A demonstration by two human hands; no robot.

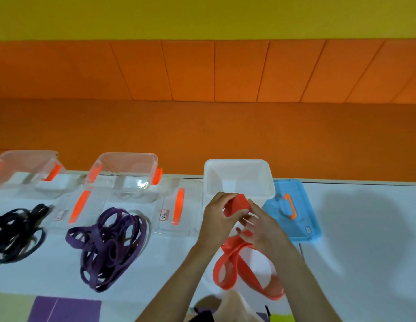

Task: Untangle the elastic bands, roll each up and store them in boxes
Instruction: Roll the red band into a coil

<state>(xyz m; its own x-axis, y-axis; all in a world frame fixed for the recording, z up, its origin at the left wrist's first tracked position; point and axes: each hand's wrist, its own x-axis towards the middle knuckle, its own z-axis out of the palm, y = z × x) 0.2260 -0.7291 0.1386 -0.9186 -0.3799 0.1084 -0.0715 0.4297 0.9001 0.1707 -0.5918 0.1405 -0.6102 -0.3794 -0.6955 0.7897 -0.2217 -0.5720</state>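
Both the left hand (219, 213) and right hand (260, 225) grip a red band (238, 202) (partly rolled) before the white box (239, 177).

both hands (239, 217) raised close together, fingers curled, pinching; forearms angled inward.

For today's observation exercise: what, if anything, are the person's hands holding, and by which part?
Both the left hand and right hand hold the red elastic band by its partly rolled end; the rest trails loose onto the table.

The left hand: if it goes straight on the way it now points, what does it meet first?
The left hand grips the roll of the red band; past it, probably the near wall of the white box, though depth is unclear.
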